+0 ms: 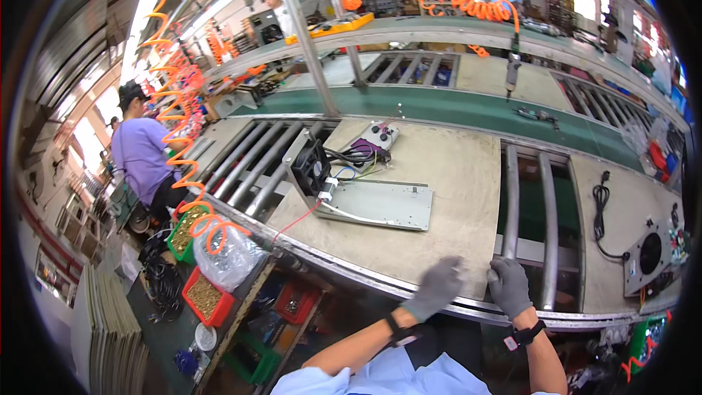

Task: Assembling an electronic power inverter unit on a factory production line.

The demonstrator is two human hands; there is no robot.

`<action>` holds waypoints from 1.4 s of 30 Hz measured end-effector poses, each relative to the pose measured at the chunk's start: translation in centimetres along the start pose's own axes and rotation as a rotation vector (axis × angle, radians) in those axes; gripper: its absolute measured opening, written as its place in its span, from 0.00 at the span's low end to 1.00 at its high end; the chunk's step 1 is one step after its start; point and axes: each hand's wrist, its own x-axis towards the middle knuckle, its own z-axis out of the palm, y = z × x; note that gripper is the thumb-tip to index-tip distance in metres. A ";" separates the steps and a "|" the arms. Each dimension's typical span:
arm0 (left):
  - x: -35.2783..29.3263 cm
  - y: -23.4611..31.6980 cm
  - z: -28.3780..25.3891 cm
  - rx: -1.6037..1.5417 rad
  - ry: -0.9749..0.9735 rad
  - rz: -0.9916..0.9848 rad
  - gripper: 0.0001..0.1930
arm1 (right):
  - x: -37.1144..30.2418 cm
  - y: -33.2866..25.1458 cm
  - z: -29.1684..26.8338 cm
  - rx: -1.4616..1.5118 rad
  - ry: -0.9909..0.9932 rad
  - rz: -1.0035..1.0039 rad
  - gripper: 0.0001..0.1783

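Observation:
My left hand [441,287], in a grey glove, is over the near edge of a pale wooden board [461,197]; motion smears its fingers. At the board's right edge, my gloved right hand [510,288] has its fingers curled against the rim. On the board lies a grey sheet-metal panel [387,205] joined to an upright plate with a black fan [313,167]. A white connector block [327,189] and several wires are beside the fan. Behind it rests a light-grey part with black round fittings [380,132], next to a dark bundle of cables [365,152].
Metal rollers [547,234] lie right of the board, then another board with a fan unit [649,254] and black cord. At lower left are red [208,296] and green bins of small brass-coloured parts. An orange coiled hose [175,117] hangs left; a power screwdriver [513,69] hangs behind.

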 end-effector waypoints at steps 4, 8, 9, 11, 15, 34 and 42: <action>2.3 -6.6 -11.1 0.760 0.670 0.105 0.39 | -3.3 2.2 -2.2 -0.146 0.006 0.136 0.15; 6.6 -9.3 -17.4 0.787 0.717 -0.258 0.54 | -1.8 1.0 -0.8 -0.182 0.016 -0.043 0.19; 7.5 -9.3 -17.1 0.786 0.646 -0.346 0.55 | -0.8 0.2 0.2 -0.157 0.006 -0.067 0.20; 9.0 -8.9 -15.7 0.723 0.539 -0.481 0.55 | 1.7 -1.6 2.7 -0.145 0.010 -0.119 0.23; 9.6 -8.2 -13.0 0.635 0.473 -0.536 0.44 | 6.3 -3.6 6.8 -0.207 0.065 -0.246 0.23; 8.1 3.6 -15.0 0.371 -0.011 0.346 0.18 | 1.7 -4.3 -9.3 -0.166 0.111 -0.125 0.16; 7.2 3.4 -14.6 0.333 -0.037 0.215 0.18 | 4.2 -2.0 -9.5 -0.164 0.149 -0.219 0.16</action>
